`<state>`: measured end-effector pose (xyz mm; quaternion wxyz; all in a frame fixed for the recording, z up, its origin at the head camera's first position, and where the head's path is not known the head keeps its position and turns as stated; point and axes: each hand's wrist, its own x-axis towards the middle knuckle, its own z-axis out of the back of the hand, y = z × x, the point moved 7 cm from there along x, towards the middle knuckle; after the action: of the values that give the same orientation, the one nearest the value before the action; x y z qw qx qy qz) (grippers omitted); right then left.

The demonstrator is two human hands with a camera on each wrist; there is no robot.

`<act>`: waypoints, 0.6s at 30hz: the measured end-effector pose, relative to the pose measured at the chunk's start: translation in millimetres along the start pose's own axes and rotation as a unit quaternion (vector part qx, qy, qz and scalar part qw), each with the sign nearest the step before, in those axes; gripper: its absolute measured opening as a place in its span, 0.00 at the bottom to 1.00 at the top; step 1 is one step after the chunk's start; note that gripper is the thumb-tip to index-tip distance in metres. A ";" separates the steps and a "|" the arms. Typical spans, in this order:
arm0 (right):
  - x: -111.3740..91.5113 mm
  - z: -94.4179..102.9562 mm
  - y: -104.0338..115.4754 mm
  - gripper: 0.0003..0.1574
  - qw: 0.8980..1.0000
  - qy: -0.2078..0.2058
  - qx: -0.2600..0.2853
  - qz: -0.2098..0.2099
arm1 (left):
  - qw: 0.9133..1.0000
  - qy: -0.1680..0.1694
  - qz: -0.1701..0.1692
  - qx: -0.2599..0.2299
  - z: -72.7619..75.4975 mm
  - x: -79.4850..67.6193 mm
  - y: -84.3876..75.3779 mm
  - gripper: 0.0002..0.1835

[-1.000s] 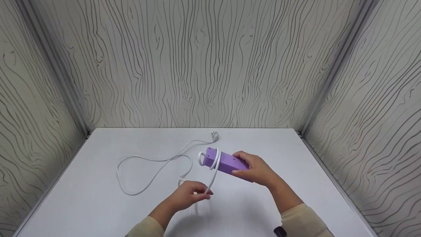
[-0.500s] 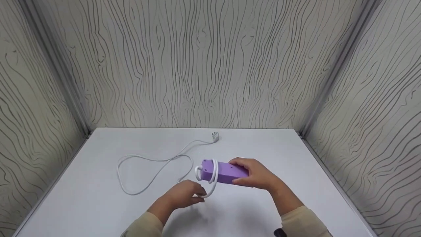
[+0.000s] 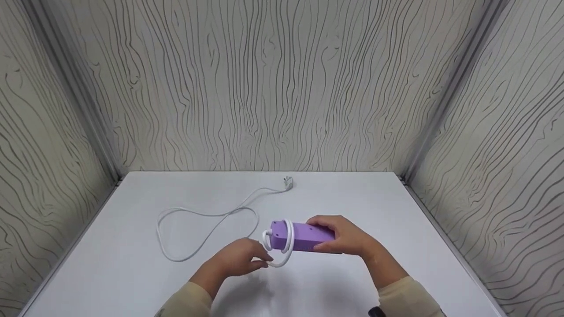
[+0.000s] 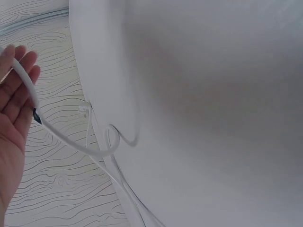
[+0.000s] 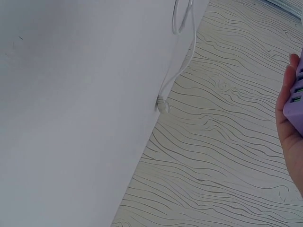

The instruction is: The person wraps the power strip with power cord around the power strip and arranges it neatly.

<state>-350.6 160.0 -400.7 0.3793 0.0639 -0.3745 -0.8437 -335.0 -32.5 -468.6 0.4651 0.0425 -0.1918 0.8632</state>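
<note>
My right hand (image 3: 346,236) grips the right end of a purple power strip (image 3: 302,233), held up above the table. Slots with green inside show on the strip's side (image 5: 296,101) in the right wrist view. White cord (image 3: 289,237) leaves the strip's left end and loops around its body near that end. Just left of the strip, my left hand (image 3: 240,257) pinches the cord between thumb and fingers. In the left wrist view the cord (image 4: 66,141) runs over the fingers and hangs down in a bend.
The rest of the cord (image 3: 194,213) lies in loose curves on the left of the white table (image 3: 352,193). Its plug (image 3: 288,183) lies near the back edge. Wood-patterned panels (image 3: 264,88) enclose the table at the back and sides.
The power strip has come down toward me and turned more level in my right hand. My left hand has moved slightly left, drawing the cord under the strip's left end.
</note>
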 end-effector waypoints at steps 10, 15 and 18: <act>0.4 -3.5 37.5 0.25 0.999 0.012 0.008 0.042 | 0.996 -0.002 0.053 0.073 -1.0 5.0 2.1 0.05; 2.2 -10.8 24.0 0.27 0.998 0.024 0.000 0.054 | 0.989 -0.026 0.103 0.101 5.5 6.3 7.2 0.05; 3.1 -16.0 12.5 0.28 0.998 0.038 -0.003 0.045 | 0.984 -0.037 0.106 0.142 10.6 7.4 7.8 0.07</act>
<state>-339.1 143.1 -403.0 0.4310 0.0773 -0.3595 -0.8240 -346.7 -34.5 -459.2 0.3533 0.1192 -0.0877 0.9237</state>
